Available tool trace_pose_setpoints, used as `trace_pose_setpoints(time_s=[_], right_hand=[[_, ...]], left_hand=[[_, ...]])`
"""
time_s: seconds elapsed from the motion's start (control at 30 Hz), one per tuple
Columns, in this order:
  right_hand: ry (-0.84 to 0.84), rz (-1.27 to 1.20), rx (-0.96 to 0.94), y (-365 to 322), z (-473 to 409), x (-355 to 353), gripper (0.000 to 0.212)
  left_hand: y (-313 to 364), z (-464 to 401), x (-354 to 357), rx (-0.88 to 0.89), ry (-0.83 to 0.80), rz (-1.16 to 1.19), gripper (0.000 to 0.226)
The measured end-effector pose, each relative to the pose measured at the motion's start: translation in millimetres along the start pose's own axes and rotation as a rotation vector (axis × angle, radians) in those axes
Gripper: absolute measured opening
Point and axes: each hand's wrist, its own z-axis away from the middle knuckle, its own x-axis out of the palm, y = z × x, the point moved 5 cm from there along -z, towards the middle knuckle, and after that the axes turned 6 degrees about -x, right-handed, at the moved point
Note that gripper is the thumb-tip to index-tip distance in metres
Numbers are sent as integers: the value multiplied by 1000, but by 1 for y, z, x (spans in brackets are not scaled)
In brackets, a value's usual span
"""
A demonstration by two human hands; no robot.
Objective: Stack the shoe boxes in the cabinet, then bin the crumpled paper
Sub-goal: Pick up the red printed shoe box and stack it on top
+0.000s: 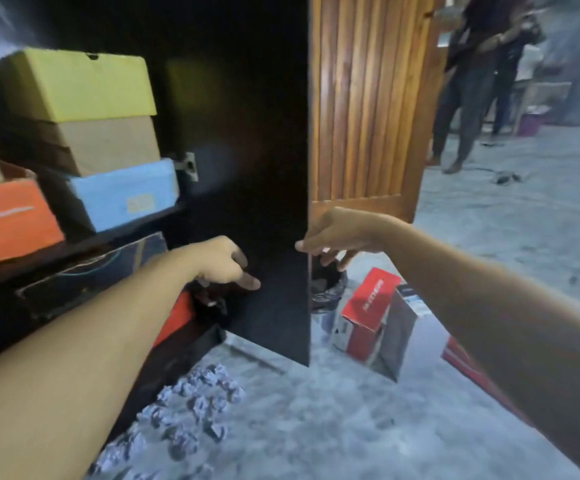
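The dark cabinet door (267, 188) stands open. My right hand (333, 235) grips its outer edge, thumb on the inside face and fingers behind it. My left hand (226, 266) rests against the door's inside face near the hinge side, fingers loosely apart, holding nothing. On the upper shelf a yellow box (77, 84) sits on a brown box (105, 147), which sits on a light blue box (125, 195); an orange box (8, 220) lies to their left. A dark box (91, 275) fills the shelf below. Crumpled paper balls (191, 407) lie on the floor.
A black bin (328, 292) stands behind the door edge. A red and white shoe box (368, 313) and a dark box (399, 334) stand on the grey floor at right. A wooden slatted door (368, 98) is behind; two people (478, 74) stand far right.
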Motion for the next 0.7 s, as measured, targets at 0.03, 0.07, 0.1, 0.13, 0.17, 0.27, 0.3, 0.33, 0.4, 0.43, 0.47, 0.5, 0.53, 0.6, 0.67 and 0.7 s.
trace_pose_setpoints(time_s=[0.03,0.07,0.1,0.13,0.17,0.27,0.3,0.33,0.4,0.43,0.47,0.5,0.53,0.6,0.67,0.7], right_hand=[[3,5,32,26,11,-3,39],[4,3,64,51,21,-6,39],[8,-9,104,80,32,-10,40],[11,-18,135,104,38,-11,40],[6,-10,163,122,42,-9,40],[46,39,246,196,49,-11,34],[86,45,265,221,50,-12,27],[140,50,278,246,50,-15,18],[284,63,305,294,49,-24,6],[340,73,333,317,48,-28,6],[390,72,363,340,46,-32,13],[427,65,396,364,44,-35,23],[452,56,425,388,42,-38,30],[474,50,504,429,43,-42,32],[477,56,592,467,48,-44,32],[474,69,630,486,51,-43,34]], left_hand=[[19,-3,19,24,-30,4,71],[37,-7,39,46,-59,8,68],[58,-13,63,72,-93,19,64],[70,-19,82,87,-118,42,61],[78,-22,96,99,-141,74,58],[110,-42,152,120,-181,124,48],[120,-50,170,119,-195,130,40],[129,-57,188,114,-209,147,32],[147,-73,221,82,-209,204,23],[156,-82,236,65,-201,240,23],[164,-93,250,42,-187,279,26],[173,-102,263,27,-170,312,28],[183,-109,273,23,-146,340,27],[200,-125,289,43,-31,324,23],[221,-136,306,80,45,267,19],[232,-141,318,99,28,253,18]])
